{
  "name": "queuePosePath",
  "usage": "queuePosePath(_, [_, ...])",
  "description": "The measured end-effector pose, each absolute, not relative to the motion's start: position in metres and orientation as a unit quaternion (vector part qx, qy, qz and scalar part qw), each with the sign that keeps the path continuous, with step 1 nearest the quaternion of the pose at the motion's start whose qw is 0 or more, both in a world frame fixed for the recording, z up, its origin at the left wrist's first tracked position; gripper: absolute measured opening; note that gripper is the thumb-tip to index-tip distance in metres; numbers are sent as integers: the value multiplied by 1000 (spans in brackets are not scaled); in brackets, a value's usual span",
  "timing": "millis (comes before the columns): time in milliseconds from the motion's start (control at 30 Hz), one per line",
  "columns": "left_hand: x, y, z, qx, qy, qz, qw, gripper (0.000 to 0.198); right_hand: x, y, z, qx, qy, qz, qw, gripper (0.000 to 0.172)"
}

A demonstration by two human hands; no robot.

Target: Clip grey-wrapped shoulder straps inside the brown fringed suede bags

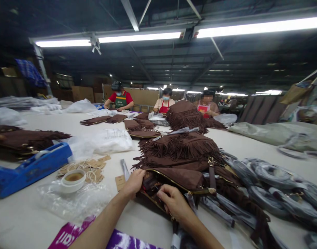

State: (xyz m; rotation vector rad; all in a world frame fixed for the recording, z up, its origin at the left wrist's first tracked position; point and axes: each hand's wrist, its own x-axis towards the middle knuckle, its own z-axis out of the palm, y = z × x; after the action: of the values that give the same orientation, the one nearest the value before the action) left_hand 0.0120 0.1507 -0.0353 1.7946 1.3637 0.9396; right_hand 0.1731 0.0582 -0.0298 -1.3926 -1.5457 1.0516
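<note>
A dark brown fringed handbag (183,177) lies in front of me with its gold zip undone and its dark patterned lining showing. At the left end of the opening, my left hand (134,184) is closed on the bag's edge. My right hand (174,202) reaches over the near edge into the mouth of the bag, its fingers curled together; what they pinch, if anything, is hidden. A brown strap with a gold clasp (211,169) rests at the bag's right side. Behind it lie more fringed brown bags (179,147), stacked up.
A blue tape dispenser (34,169), a tape roll (73,180), cardboard tags (96,166) and clear plastic (70,204) are at left. Plastic-wrapped straps (267,176) are heaped at right. Purple packaging (127,240) lies nearest me. Across the table, three people work beside a bag pile (185,116).
</note>
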Motion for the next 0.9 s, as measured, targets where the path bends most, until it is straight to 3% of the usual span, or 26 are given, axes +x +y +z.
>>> queuePosePath(133, [12, 149, -36, 684, 514, 377, 356, 25, 168, 63, -27, -523, -578, 480, 403, 33])
queuePosePath(233, [14, 144, -31, 689, 485, 399, 363, 10, 170, 62, -25, -513, -557, 501, 419, 40])
queuePosePath(400, [15, 138, -21, 720, 408, 400, 393, 18, 174, 62, -26, -509, -537, 523, 424, 47])
queuePosePath(600, [7, 133, -14, 811, 364, 281, 361, 24, 176, 63, -28, -532, -554, 500, 400, 37])
queuePosePath(767, [6, 130, -18, 827, 372, 250, 341, 29, 182, 59, -27, -571, -622, 388, 369, 19])
queuePosePath(900, [9, 132, -20, 816, 392, 241, 348, 30, 178, 56, -22, -599, -658, 307, 337, 18])
